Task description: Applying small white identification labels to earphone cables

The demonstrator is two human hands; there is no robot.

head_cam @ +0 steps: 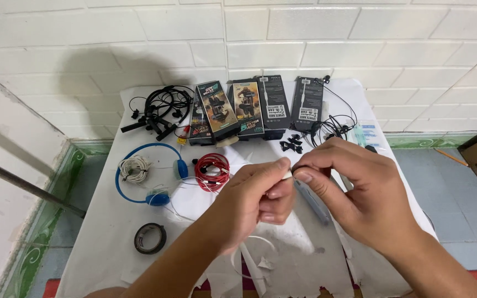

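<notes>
**Two hands pinch a thin white cable over a cluttered worktop**

White brick walls close in behind a small worktop (100, 243) covered with a pale sheet, torn at its near edge, and a tiled floor with green trim shows to either side.

Both hands meet above the middle of the sheet. The left hand (252, 201) has its fingers pressed together around a thin white cable (286, 174), thumb and forefinger pinching its end. The right hand (354, 190) pinches the same end from the other side, fingertips nearly touching the left ones. More white cable loops loosely below the left wrist. The step in hand looks like fine work on the cable's tip (stripping or twisting, though which one cannot be told); any next move would call for a steady grip and small, careful pulls.

Around them lie blue headphones (139, 176), a coil of white cord (133, 168), a bundle of red earphones (212, 171), a roll of black tape (150, 238), and black neckband earphones (158, 110). Four upright retail boxes (260, 107) line the back, with small black ear tips (291, 144) just in front.
</notes>
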